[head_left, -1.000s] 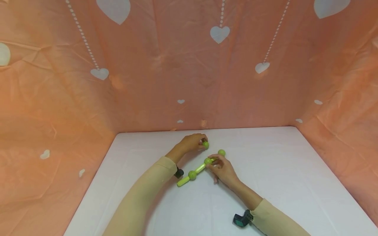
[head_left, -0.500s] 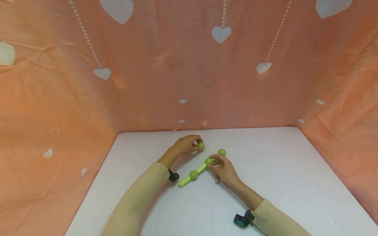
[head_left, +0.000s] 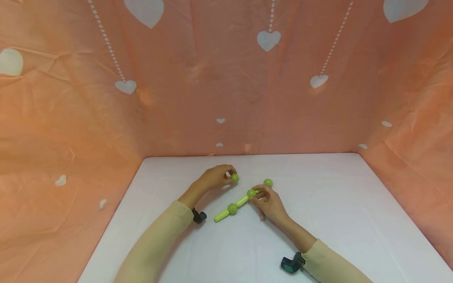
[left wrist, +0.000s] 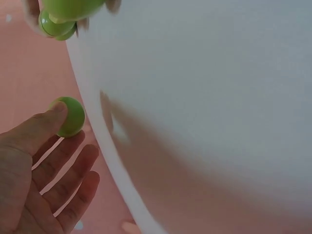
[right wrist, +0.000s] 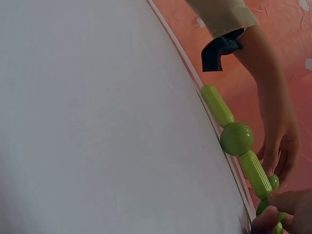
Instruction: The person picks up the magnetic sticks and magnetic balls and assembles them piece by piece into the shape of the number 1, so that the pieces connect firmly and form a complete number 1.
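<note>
In the head view, a straight chain of light green ribbed rods and green balls slants up to the right over the white table. My right hand pinches its middle ball between thumb and fingers. One end is a bare rod, joined to a ball; a far ball sits beyond my fingertips. Farther left, my left hand pinches a separate green ball, apart from the chain. The left wrist view shows this loose ball between thumb and fingertips, the other fingers spread.
The white tabletop spreads around both hands. Behind it and at the sides hangs an orange-pink cloth with white hearts. Black wrist devices are strapped near both sleeves, the right one close to the table.
My left hand has drawn to the left and slightly nearer with its ball, widening the gap to the chain. My right hand keeps its hold and has barely moved.
</note>
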The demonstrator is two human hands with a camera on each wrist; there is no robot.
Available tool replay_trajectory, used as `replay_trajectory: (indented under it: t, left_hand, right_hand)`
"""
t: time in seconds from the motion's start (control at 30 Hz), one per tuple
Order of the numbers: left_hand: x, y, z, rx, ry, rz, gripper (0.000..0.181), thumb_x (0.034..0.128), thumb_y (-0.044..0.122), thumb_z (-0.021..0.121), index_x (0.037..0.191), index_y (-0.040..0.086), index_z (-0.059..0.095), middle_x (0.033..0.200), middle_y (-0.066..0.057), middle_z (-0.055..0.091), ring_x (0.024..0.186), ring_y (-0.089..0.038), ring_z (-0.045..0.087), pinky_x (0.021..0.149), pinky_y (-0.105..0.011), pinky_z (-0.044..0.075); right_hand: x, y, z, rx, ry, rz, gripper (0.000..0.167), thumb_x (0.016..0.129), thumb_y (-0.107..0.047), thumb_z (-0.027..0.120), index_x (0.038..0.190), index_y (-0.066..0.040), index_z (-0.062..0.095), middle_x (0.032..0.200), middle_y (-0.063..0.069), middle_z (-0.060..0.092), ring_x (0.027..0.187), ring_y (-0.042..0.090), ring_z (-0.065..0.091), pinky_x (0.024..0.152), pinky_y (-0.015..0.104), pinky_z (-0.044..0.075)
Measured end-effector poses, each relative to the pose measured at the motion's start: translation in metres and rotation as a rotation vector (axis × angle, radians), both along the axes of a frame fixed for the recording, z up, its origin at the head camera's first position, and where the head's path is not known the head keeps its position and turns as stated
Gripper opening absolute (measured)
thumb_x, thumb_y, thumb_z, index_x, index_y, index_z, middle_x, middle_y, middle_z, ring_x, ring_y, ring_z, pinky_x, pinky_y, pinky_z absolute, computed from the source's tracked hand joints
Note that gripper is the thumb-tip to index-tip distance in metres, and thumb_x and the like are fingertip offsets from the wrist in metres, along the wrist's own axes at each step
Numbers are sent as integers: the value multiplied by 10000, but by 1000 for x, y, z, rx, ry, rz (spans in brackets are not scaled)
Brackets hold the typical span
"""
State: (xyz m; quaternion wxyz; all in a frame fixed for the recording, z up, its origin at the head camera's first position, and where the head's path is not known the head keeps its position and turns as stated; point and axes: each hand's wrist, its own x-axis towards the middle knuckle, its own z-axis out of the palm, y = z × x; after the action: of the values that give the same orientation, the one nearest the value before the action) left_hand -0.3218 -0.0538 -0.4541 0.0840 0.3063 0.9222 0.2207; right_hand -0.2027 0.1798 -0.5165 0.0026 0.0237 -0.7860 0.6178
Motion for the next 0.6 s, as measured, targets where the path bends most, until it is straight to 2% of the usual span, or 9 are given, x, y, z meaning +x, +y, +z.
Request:
replay_trajectory:
  t: [0.23,0.6]
  left_hand:
    - [13,-11,6,1,23,0,303,989,258,809,1273,206,718,1181,35,736,1076,-179,682,904,-394,566]
    - [29,-33,3,0,18,39,321,986,249,813,1290,208,718,1163,41,732,1021,-162,678,862,-375,571]
  right_hand:
    - [-1,0,1,22,11,-25,364,966,-48,791,1306,-40,663,1022,133,643,447,71,491,393,231,416]
    - [-1,-2,2,42,-7,-31,370,960,-48,795,1309,-42,671,986,102,623,435,99,484,394,232,412]
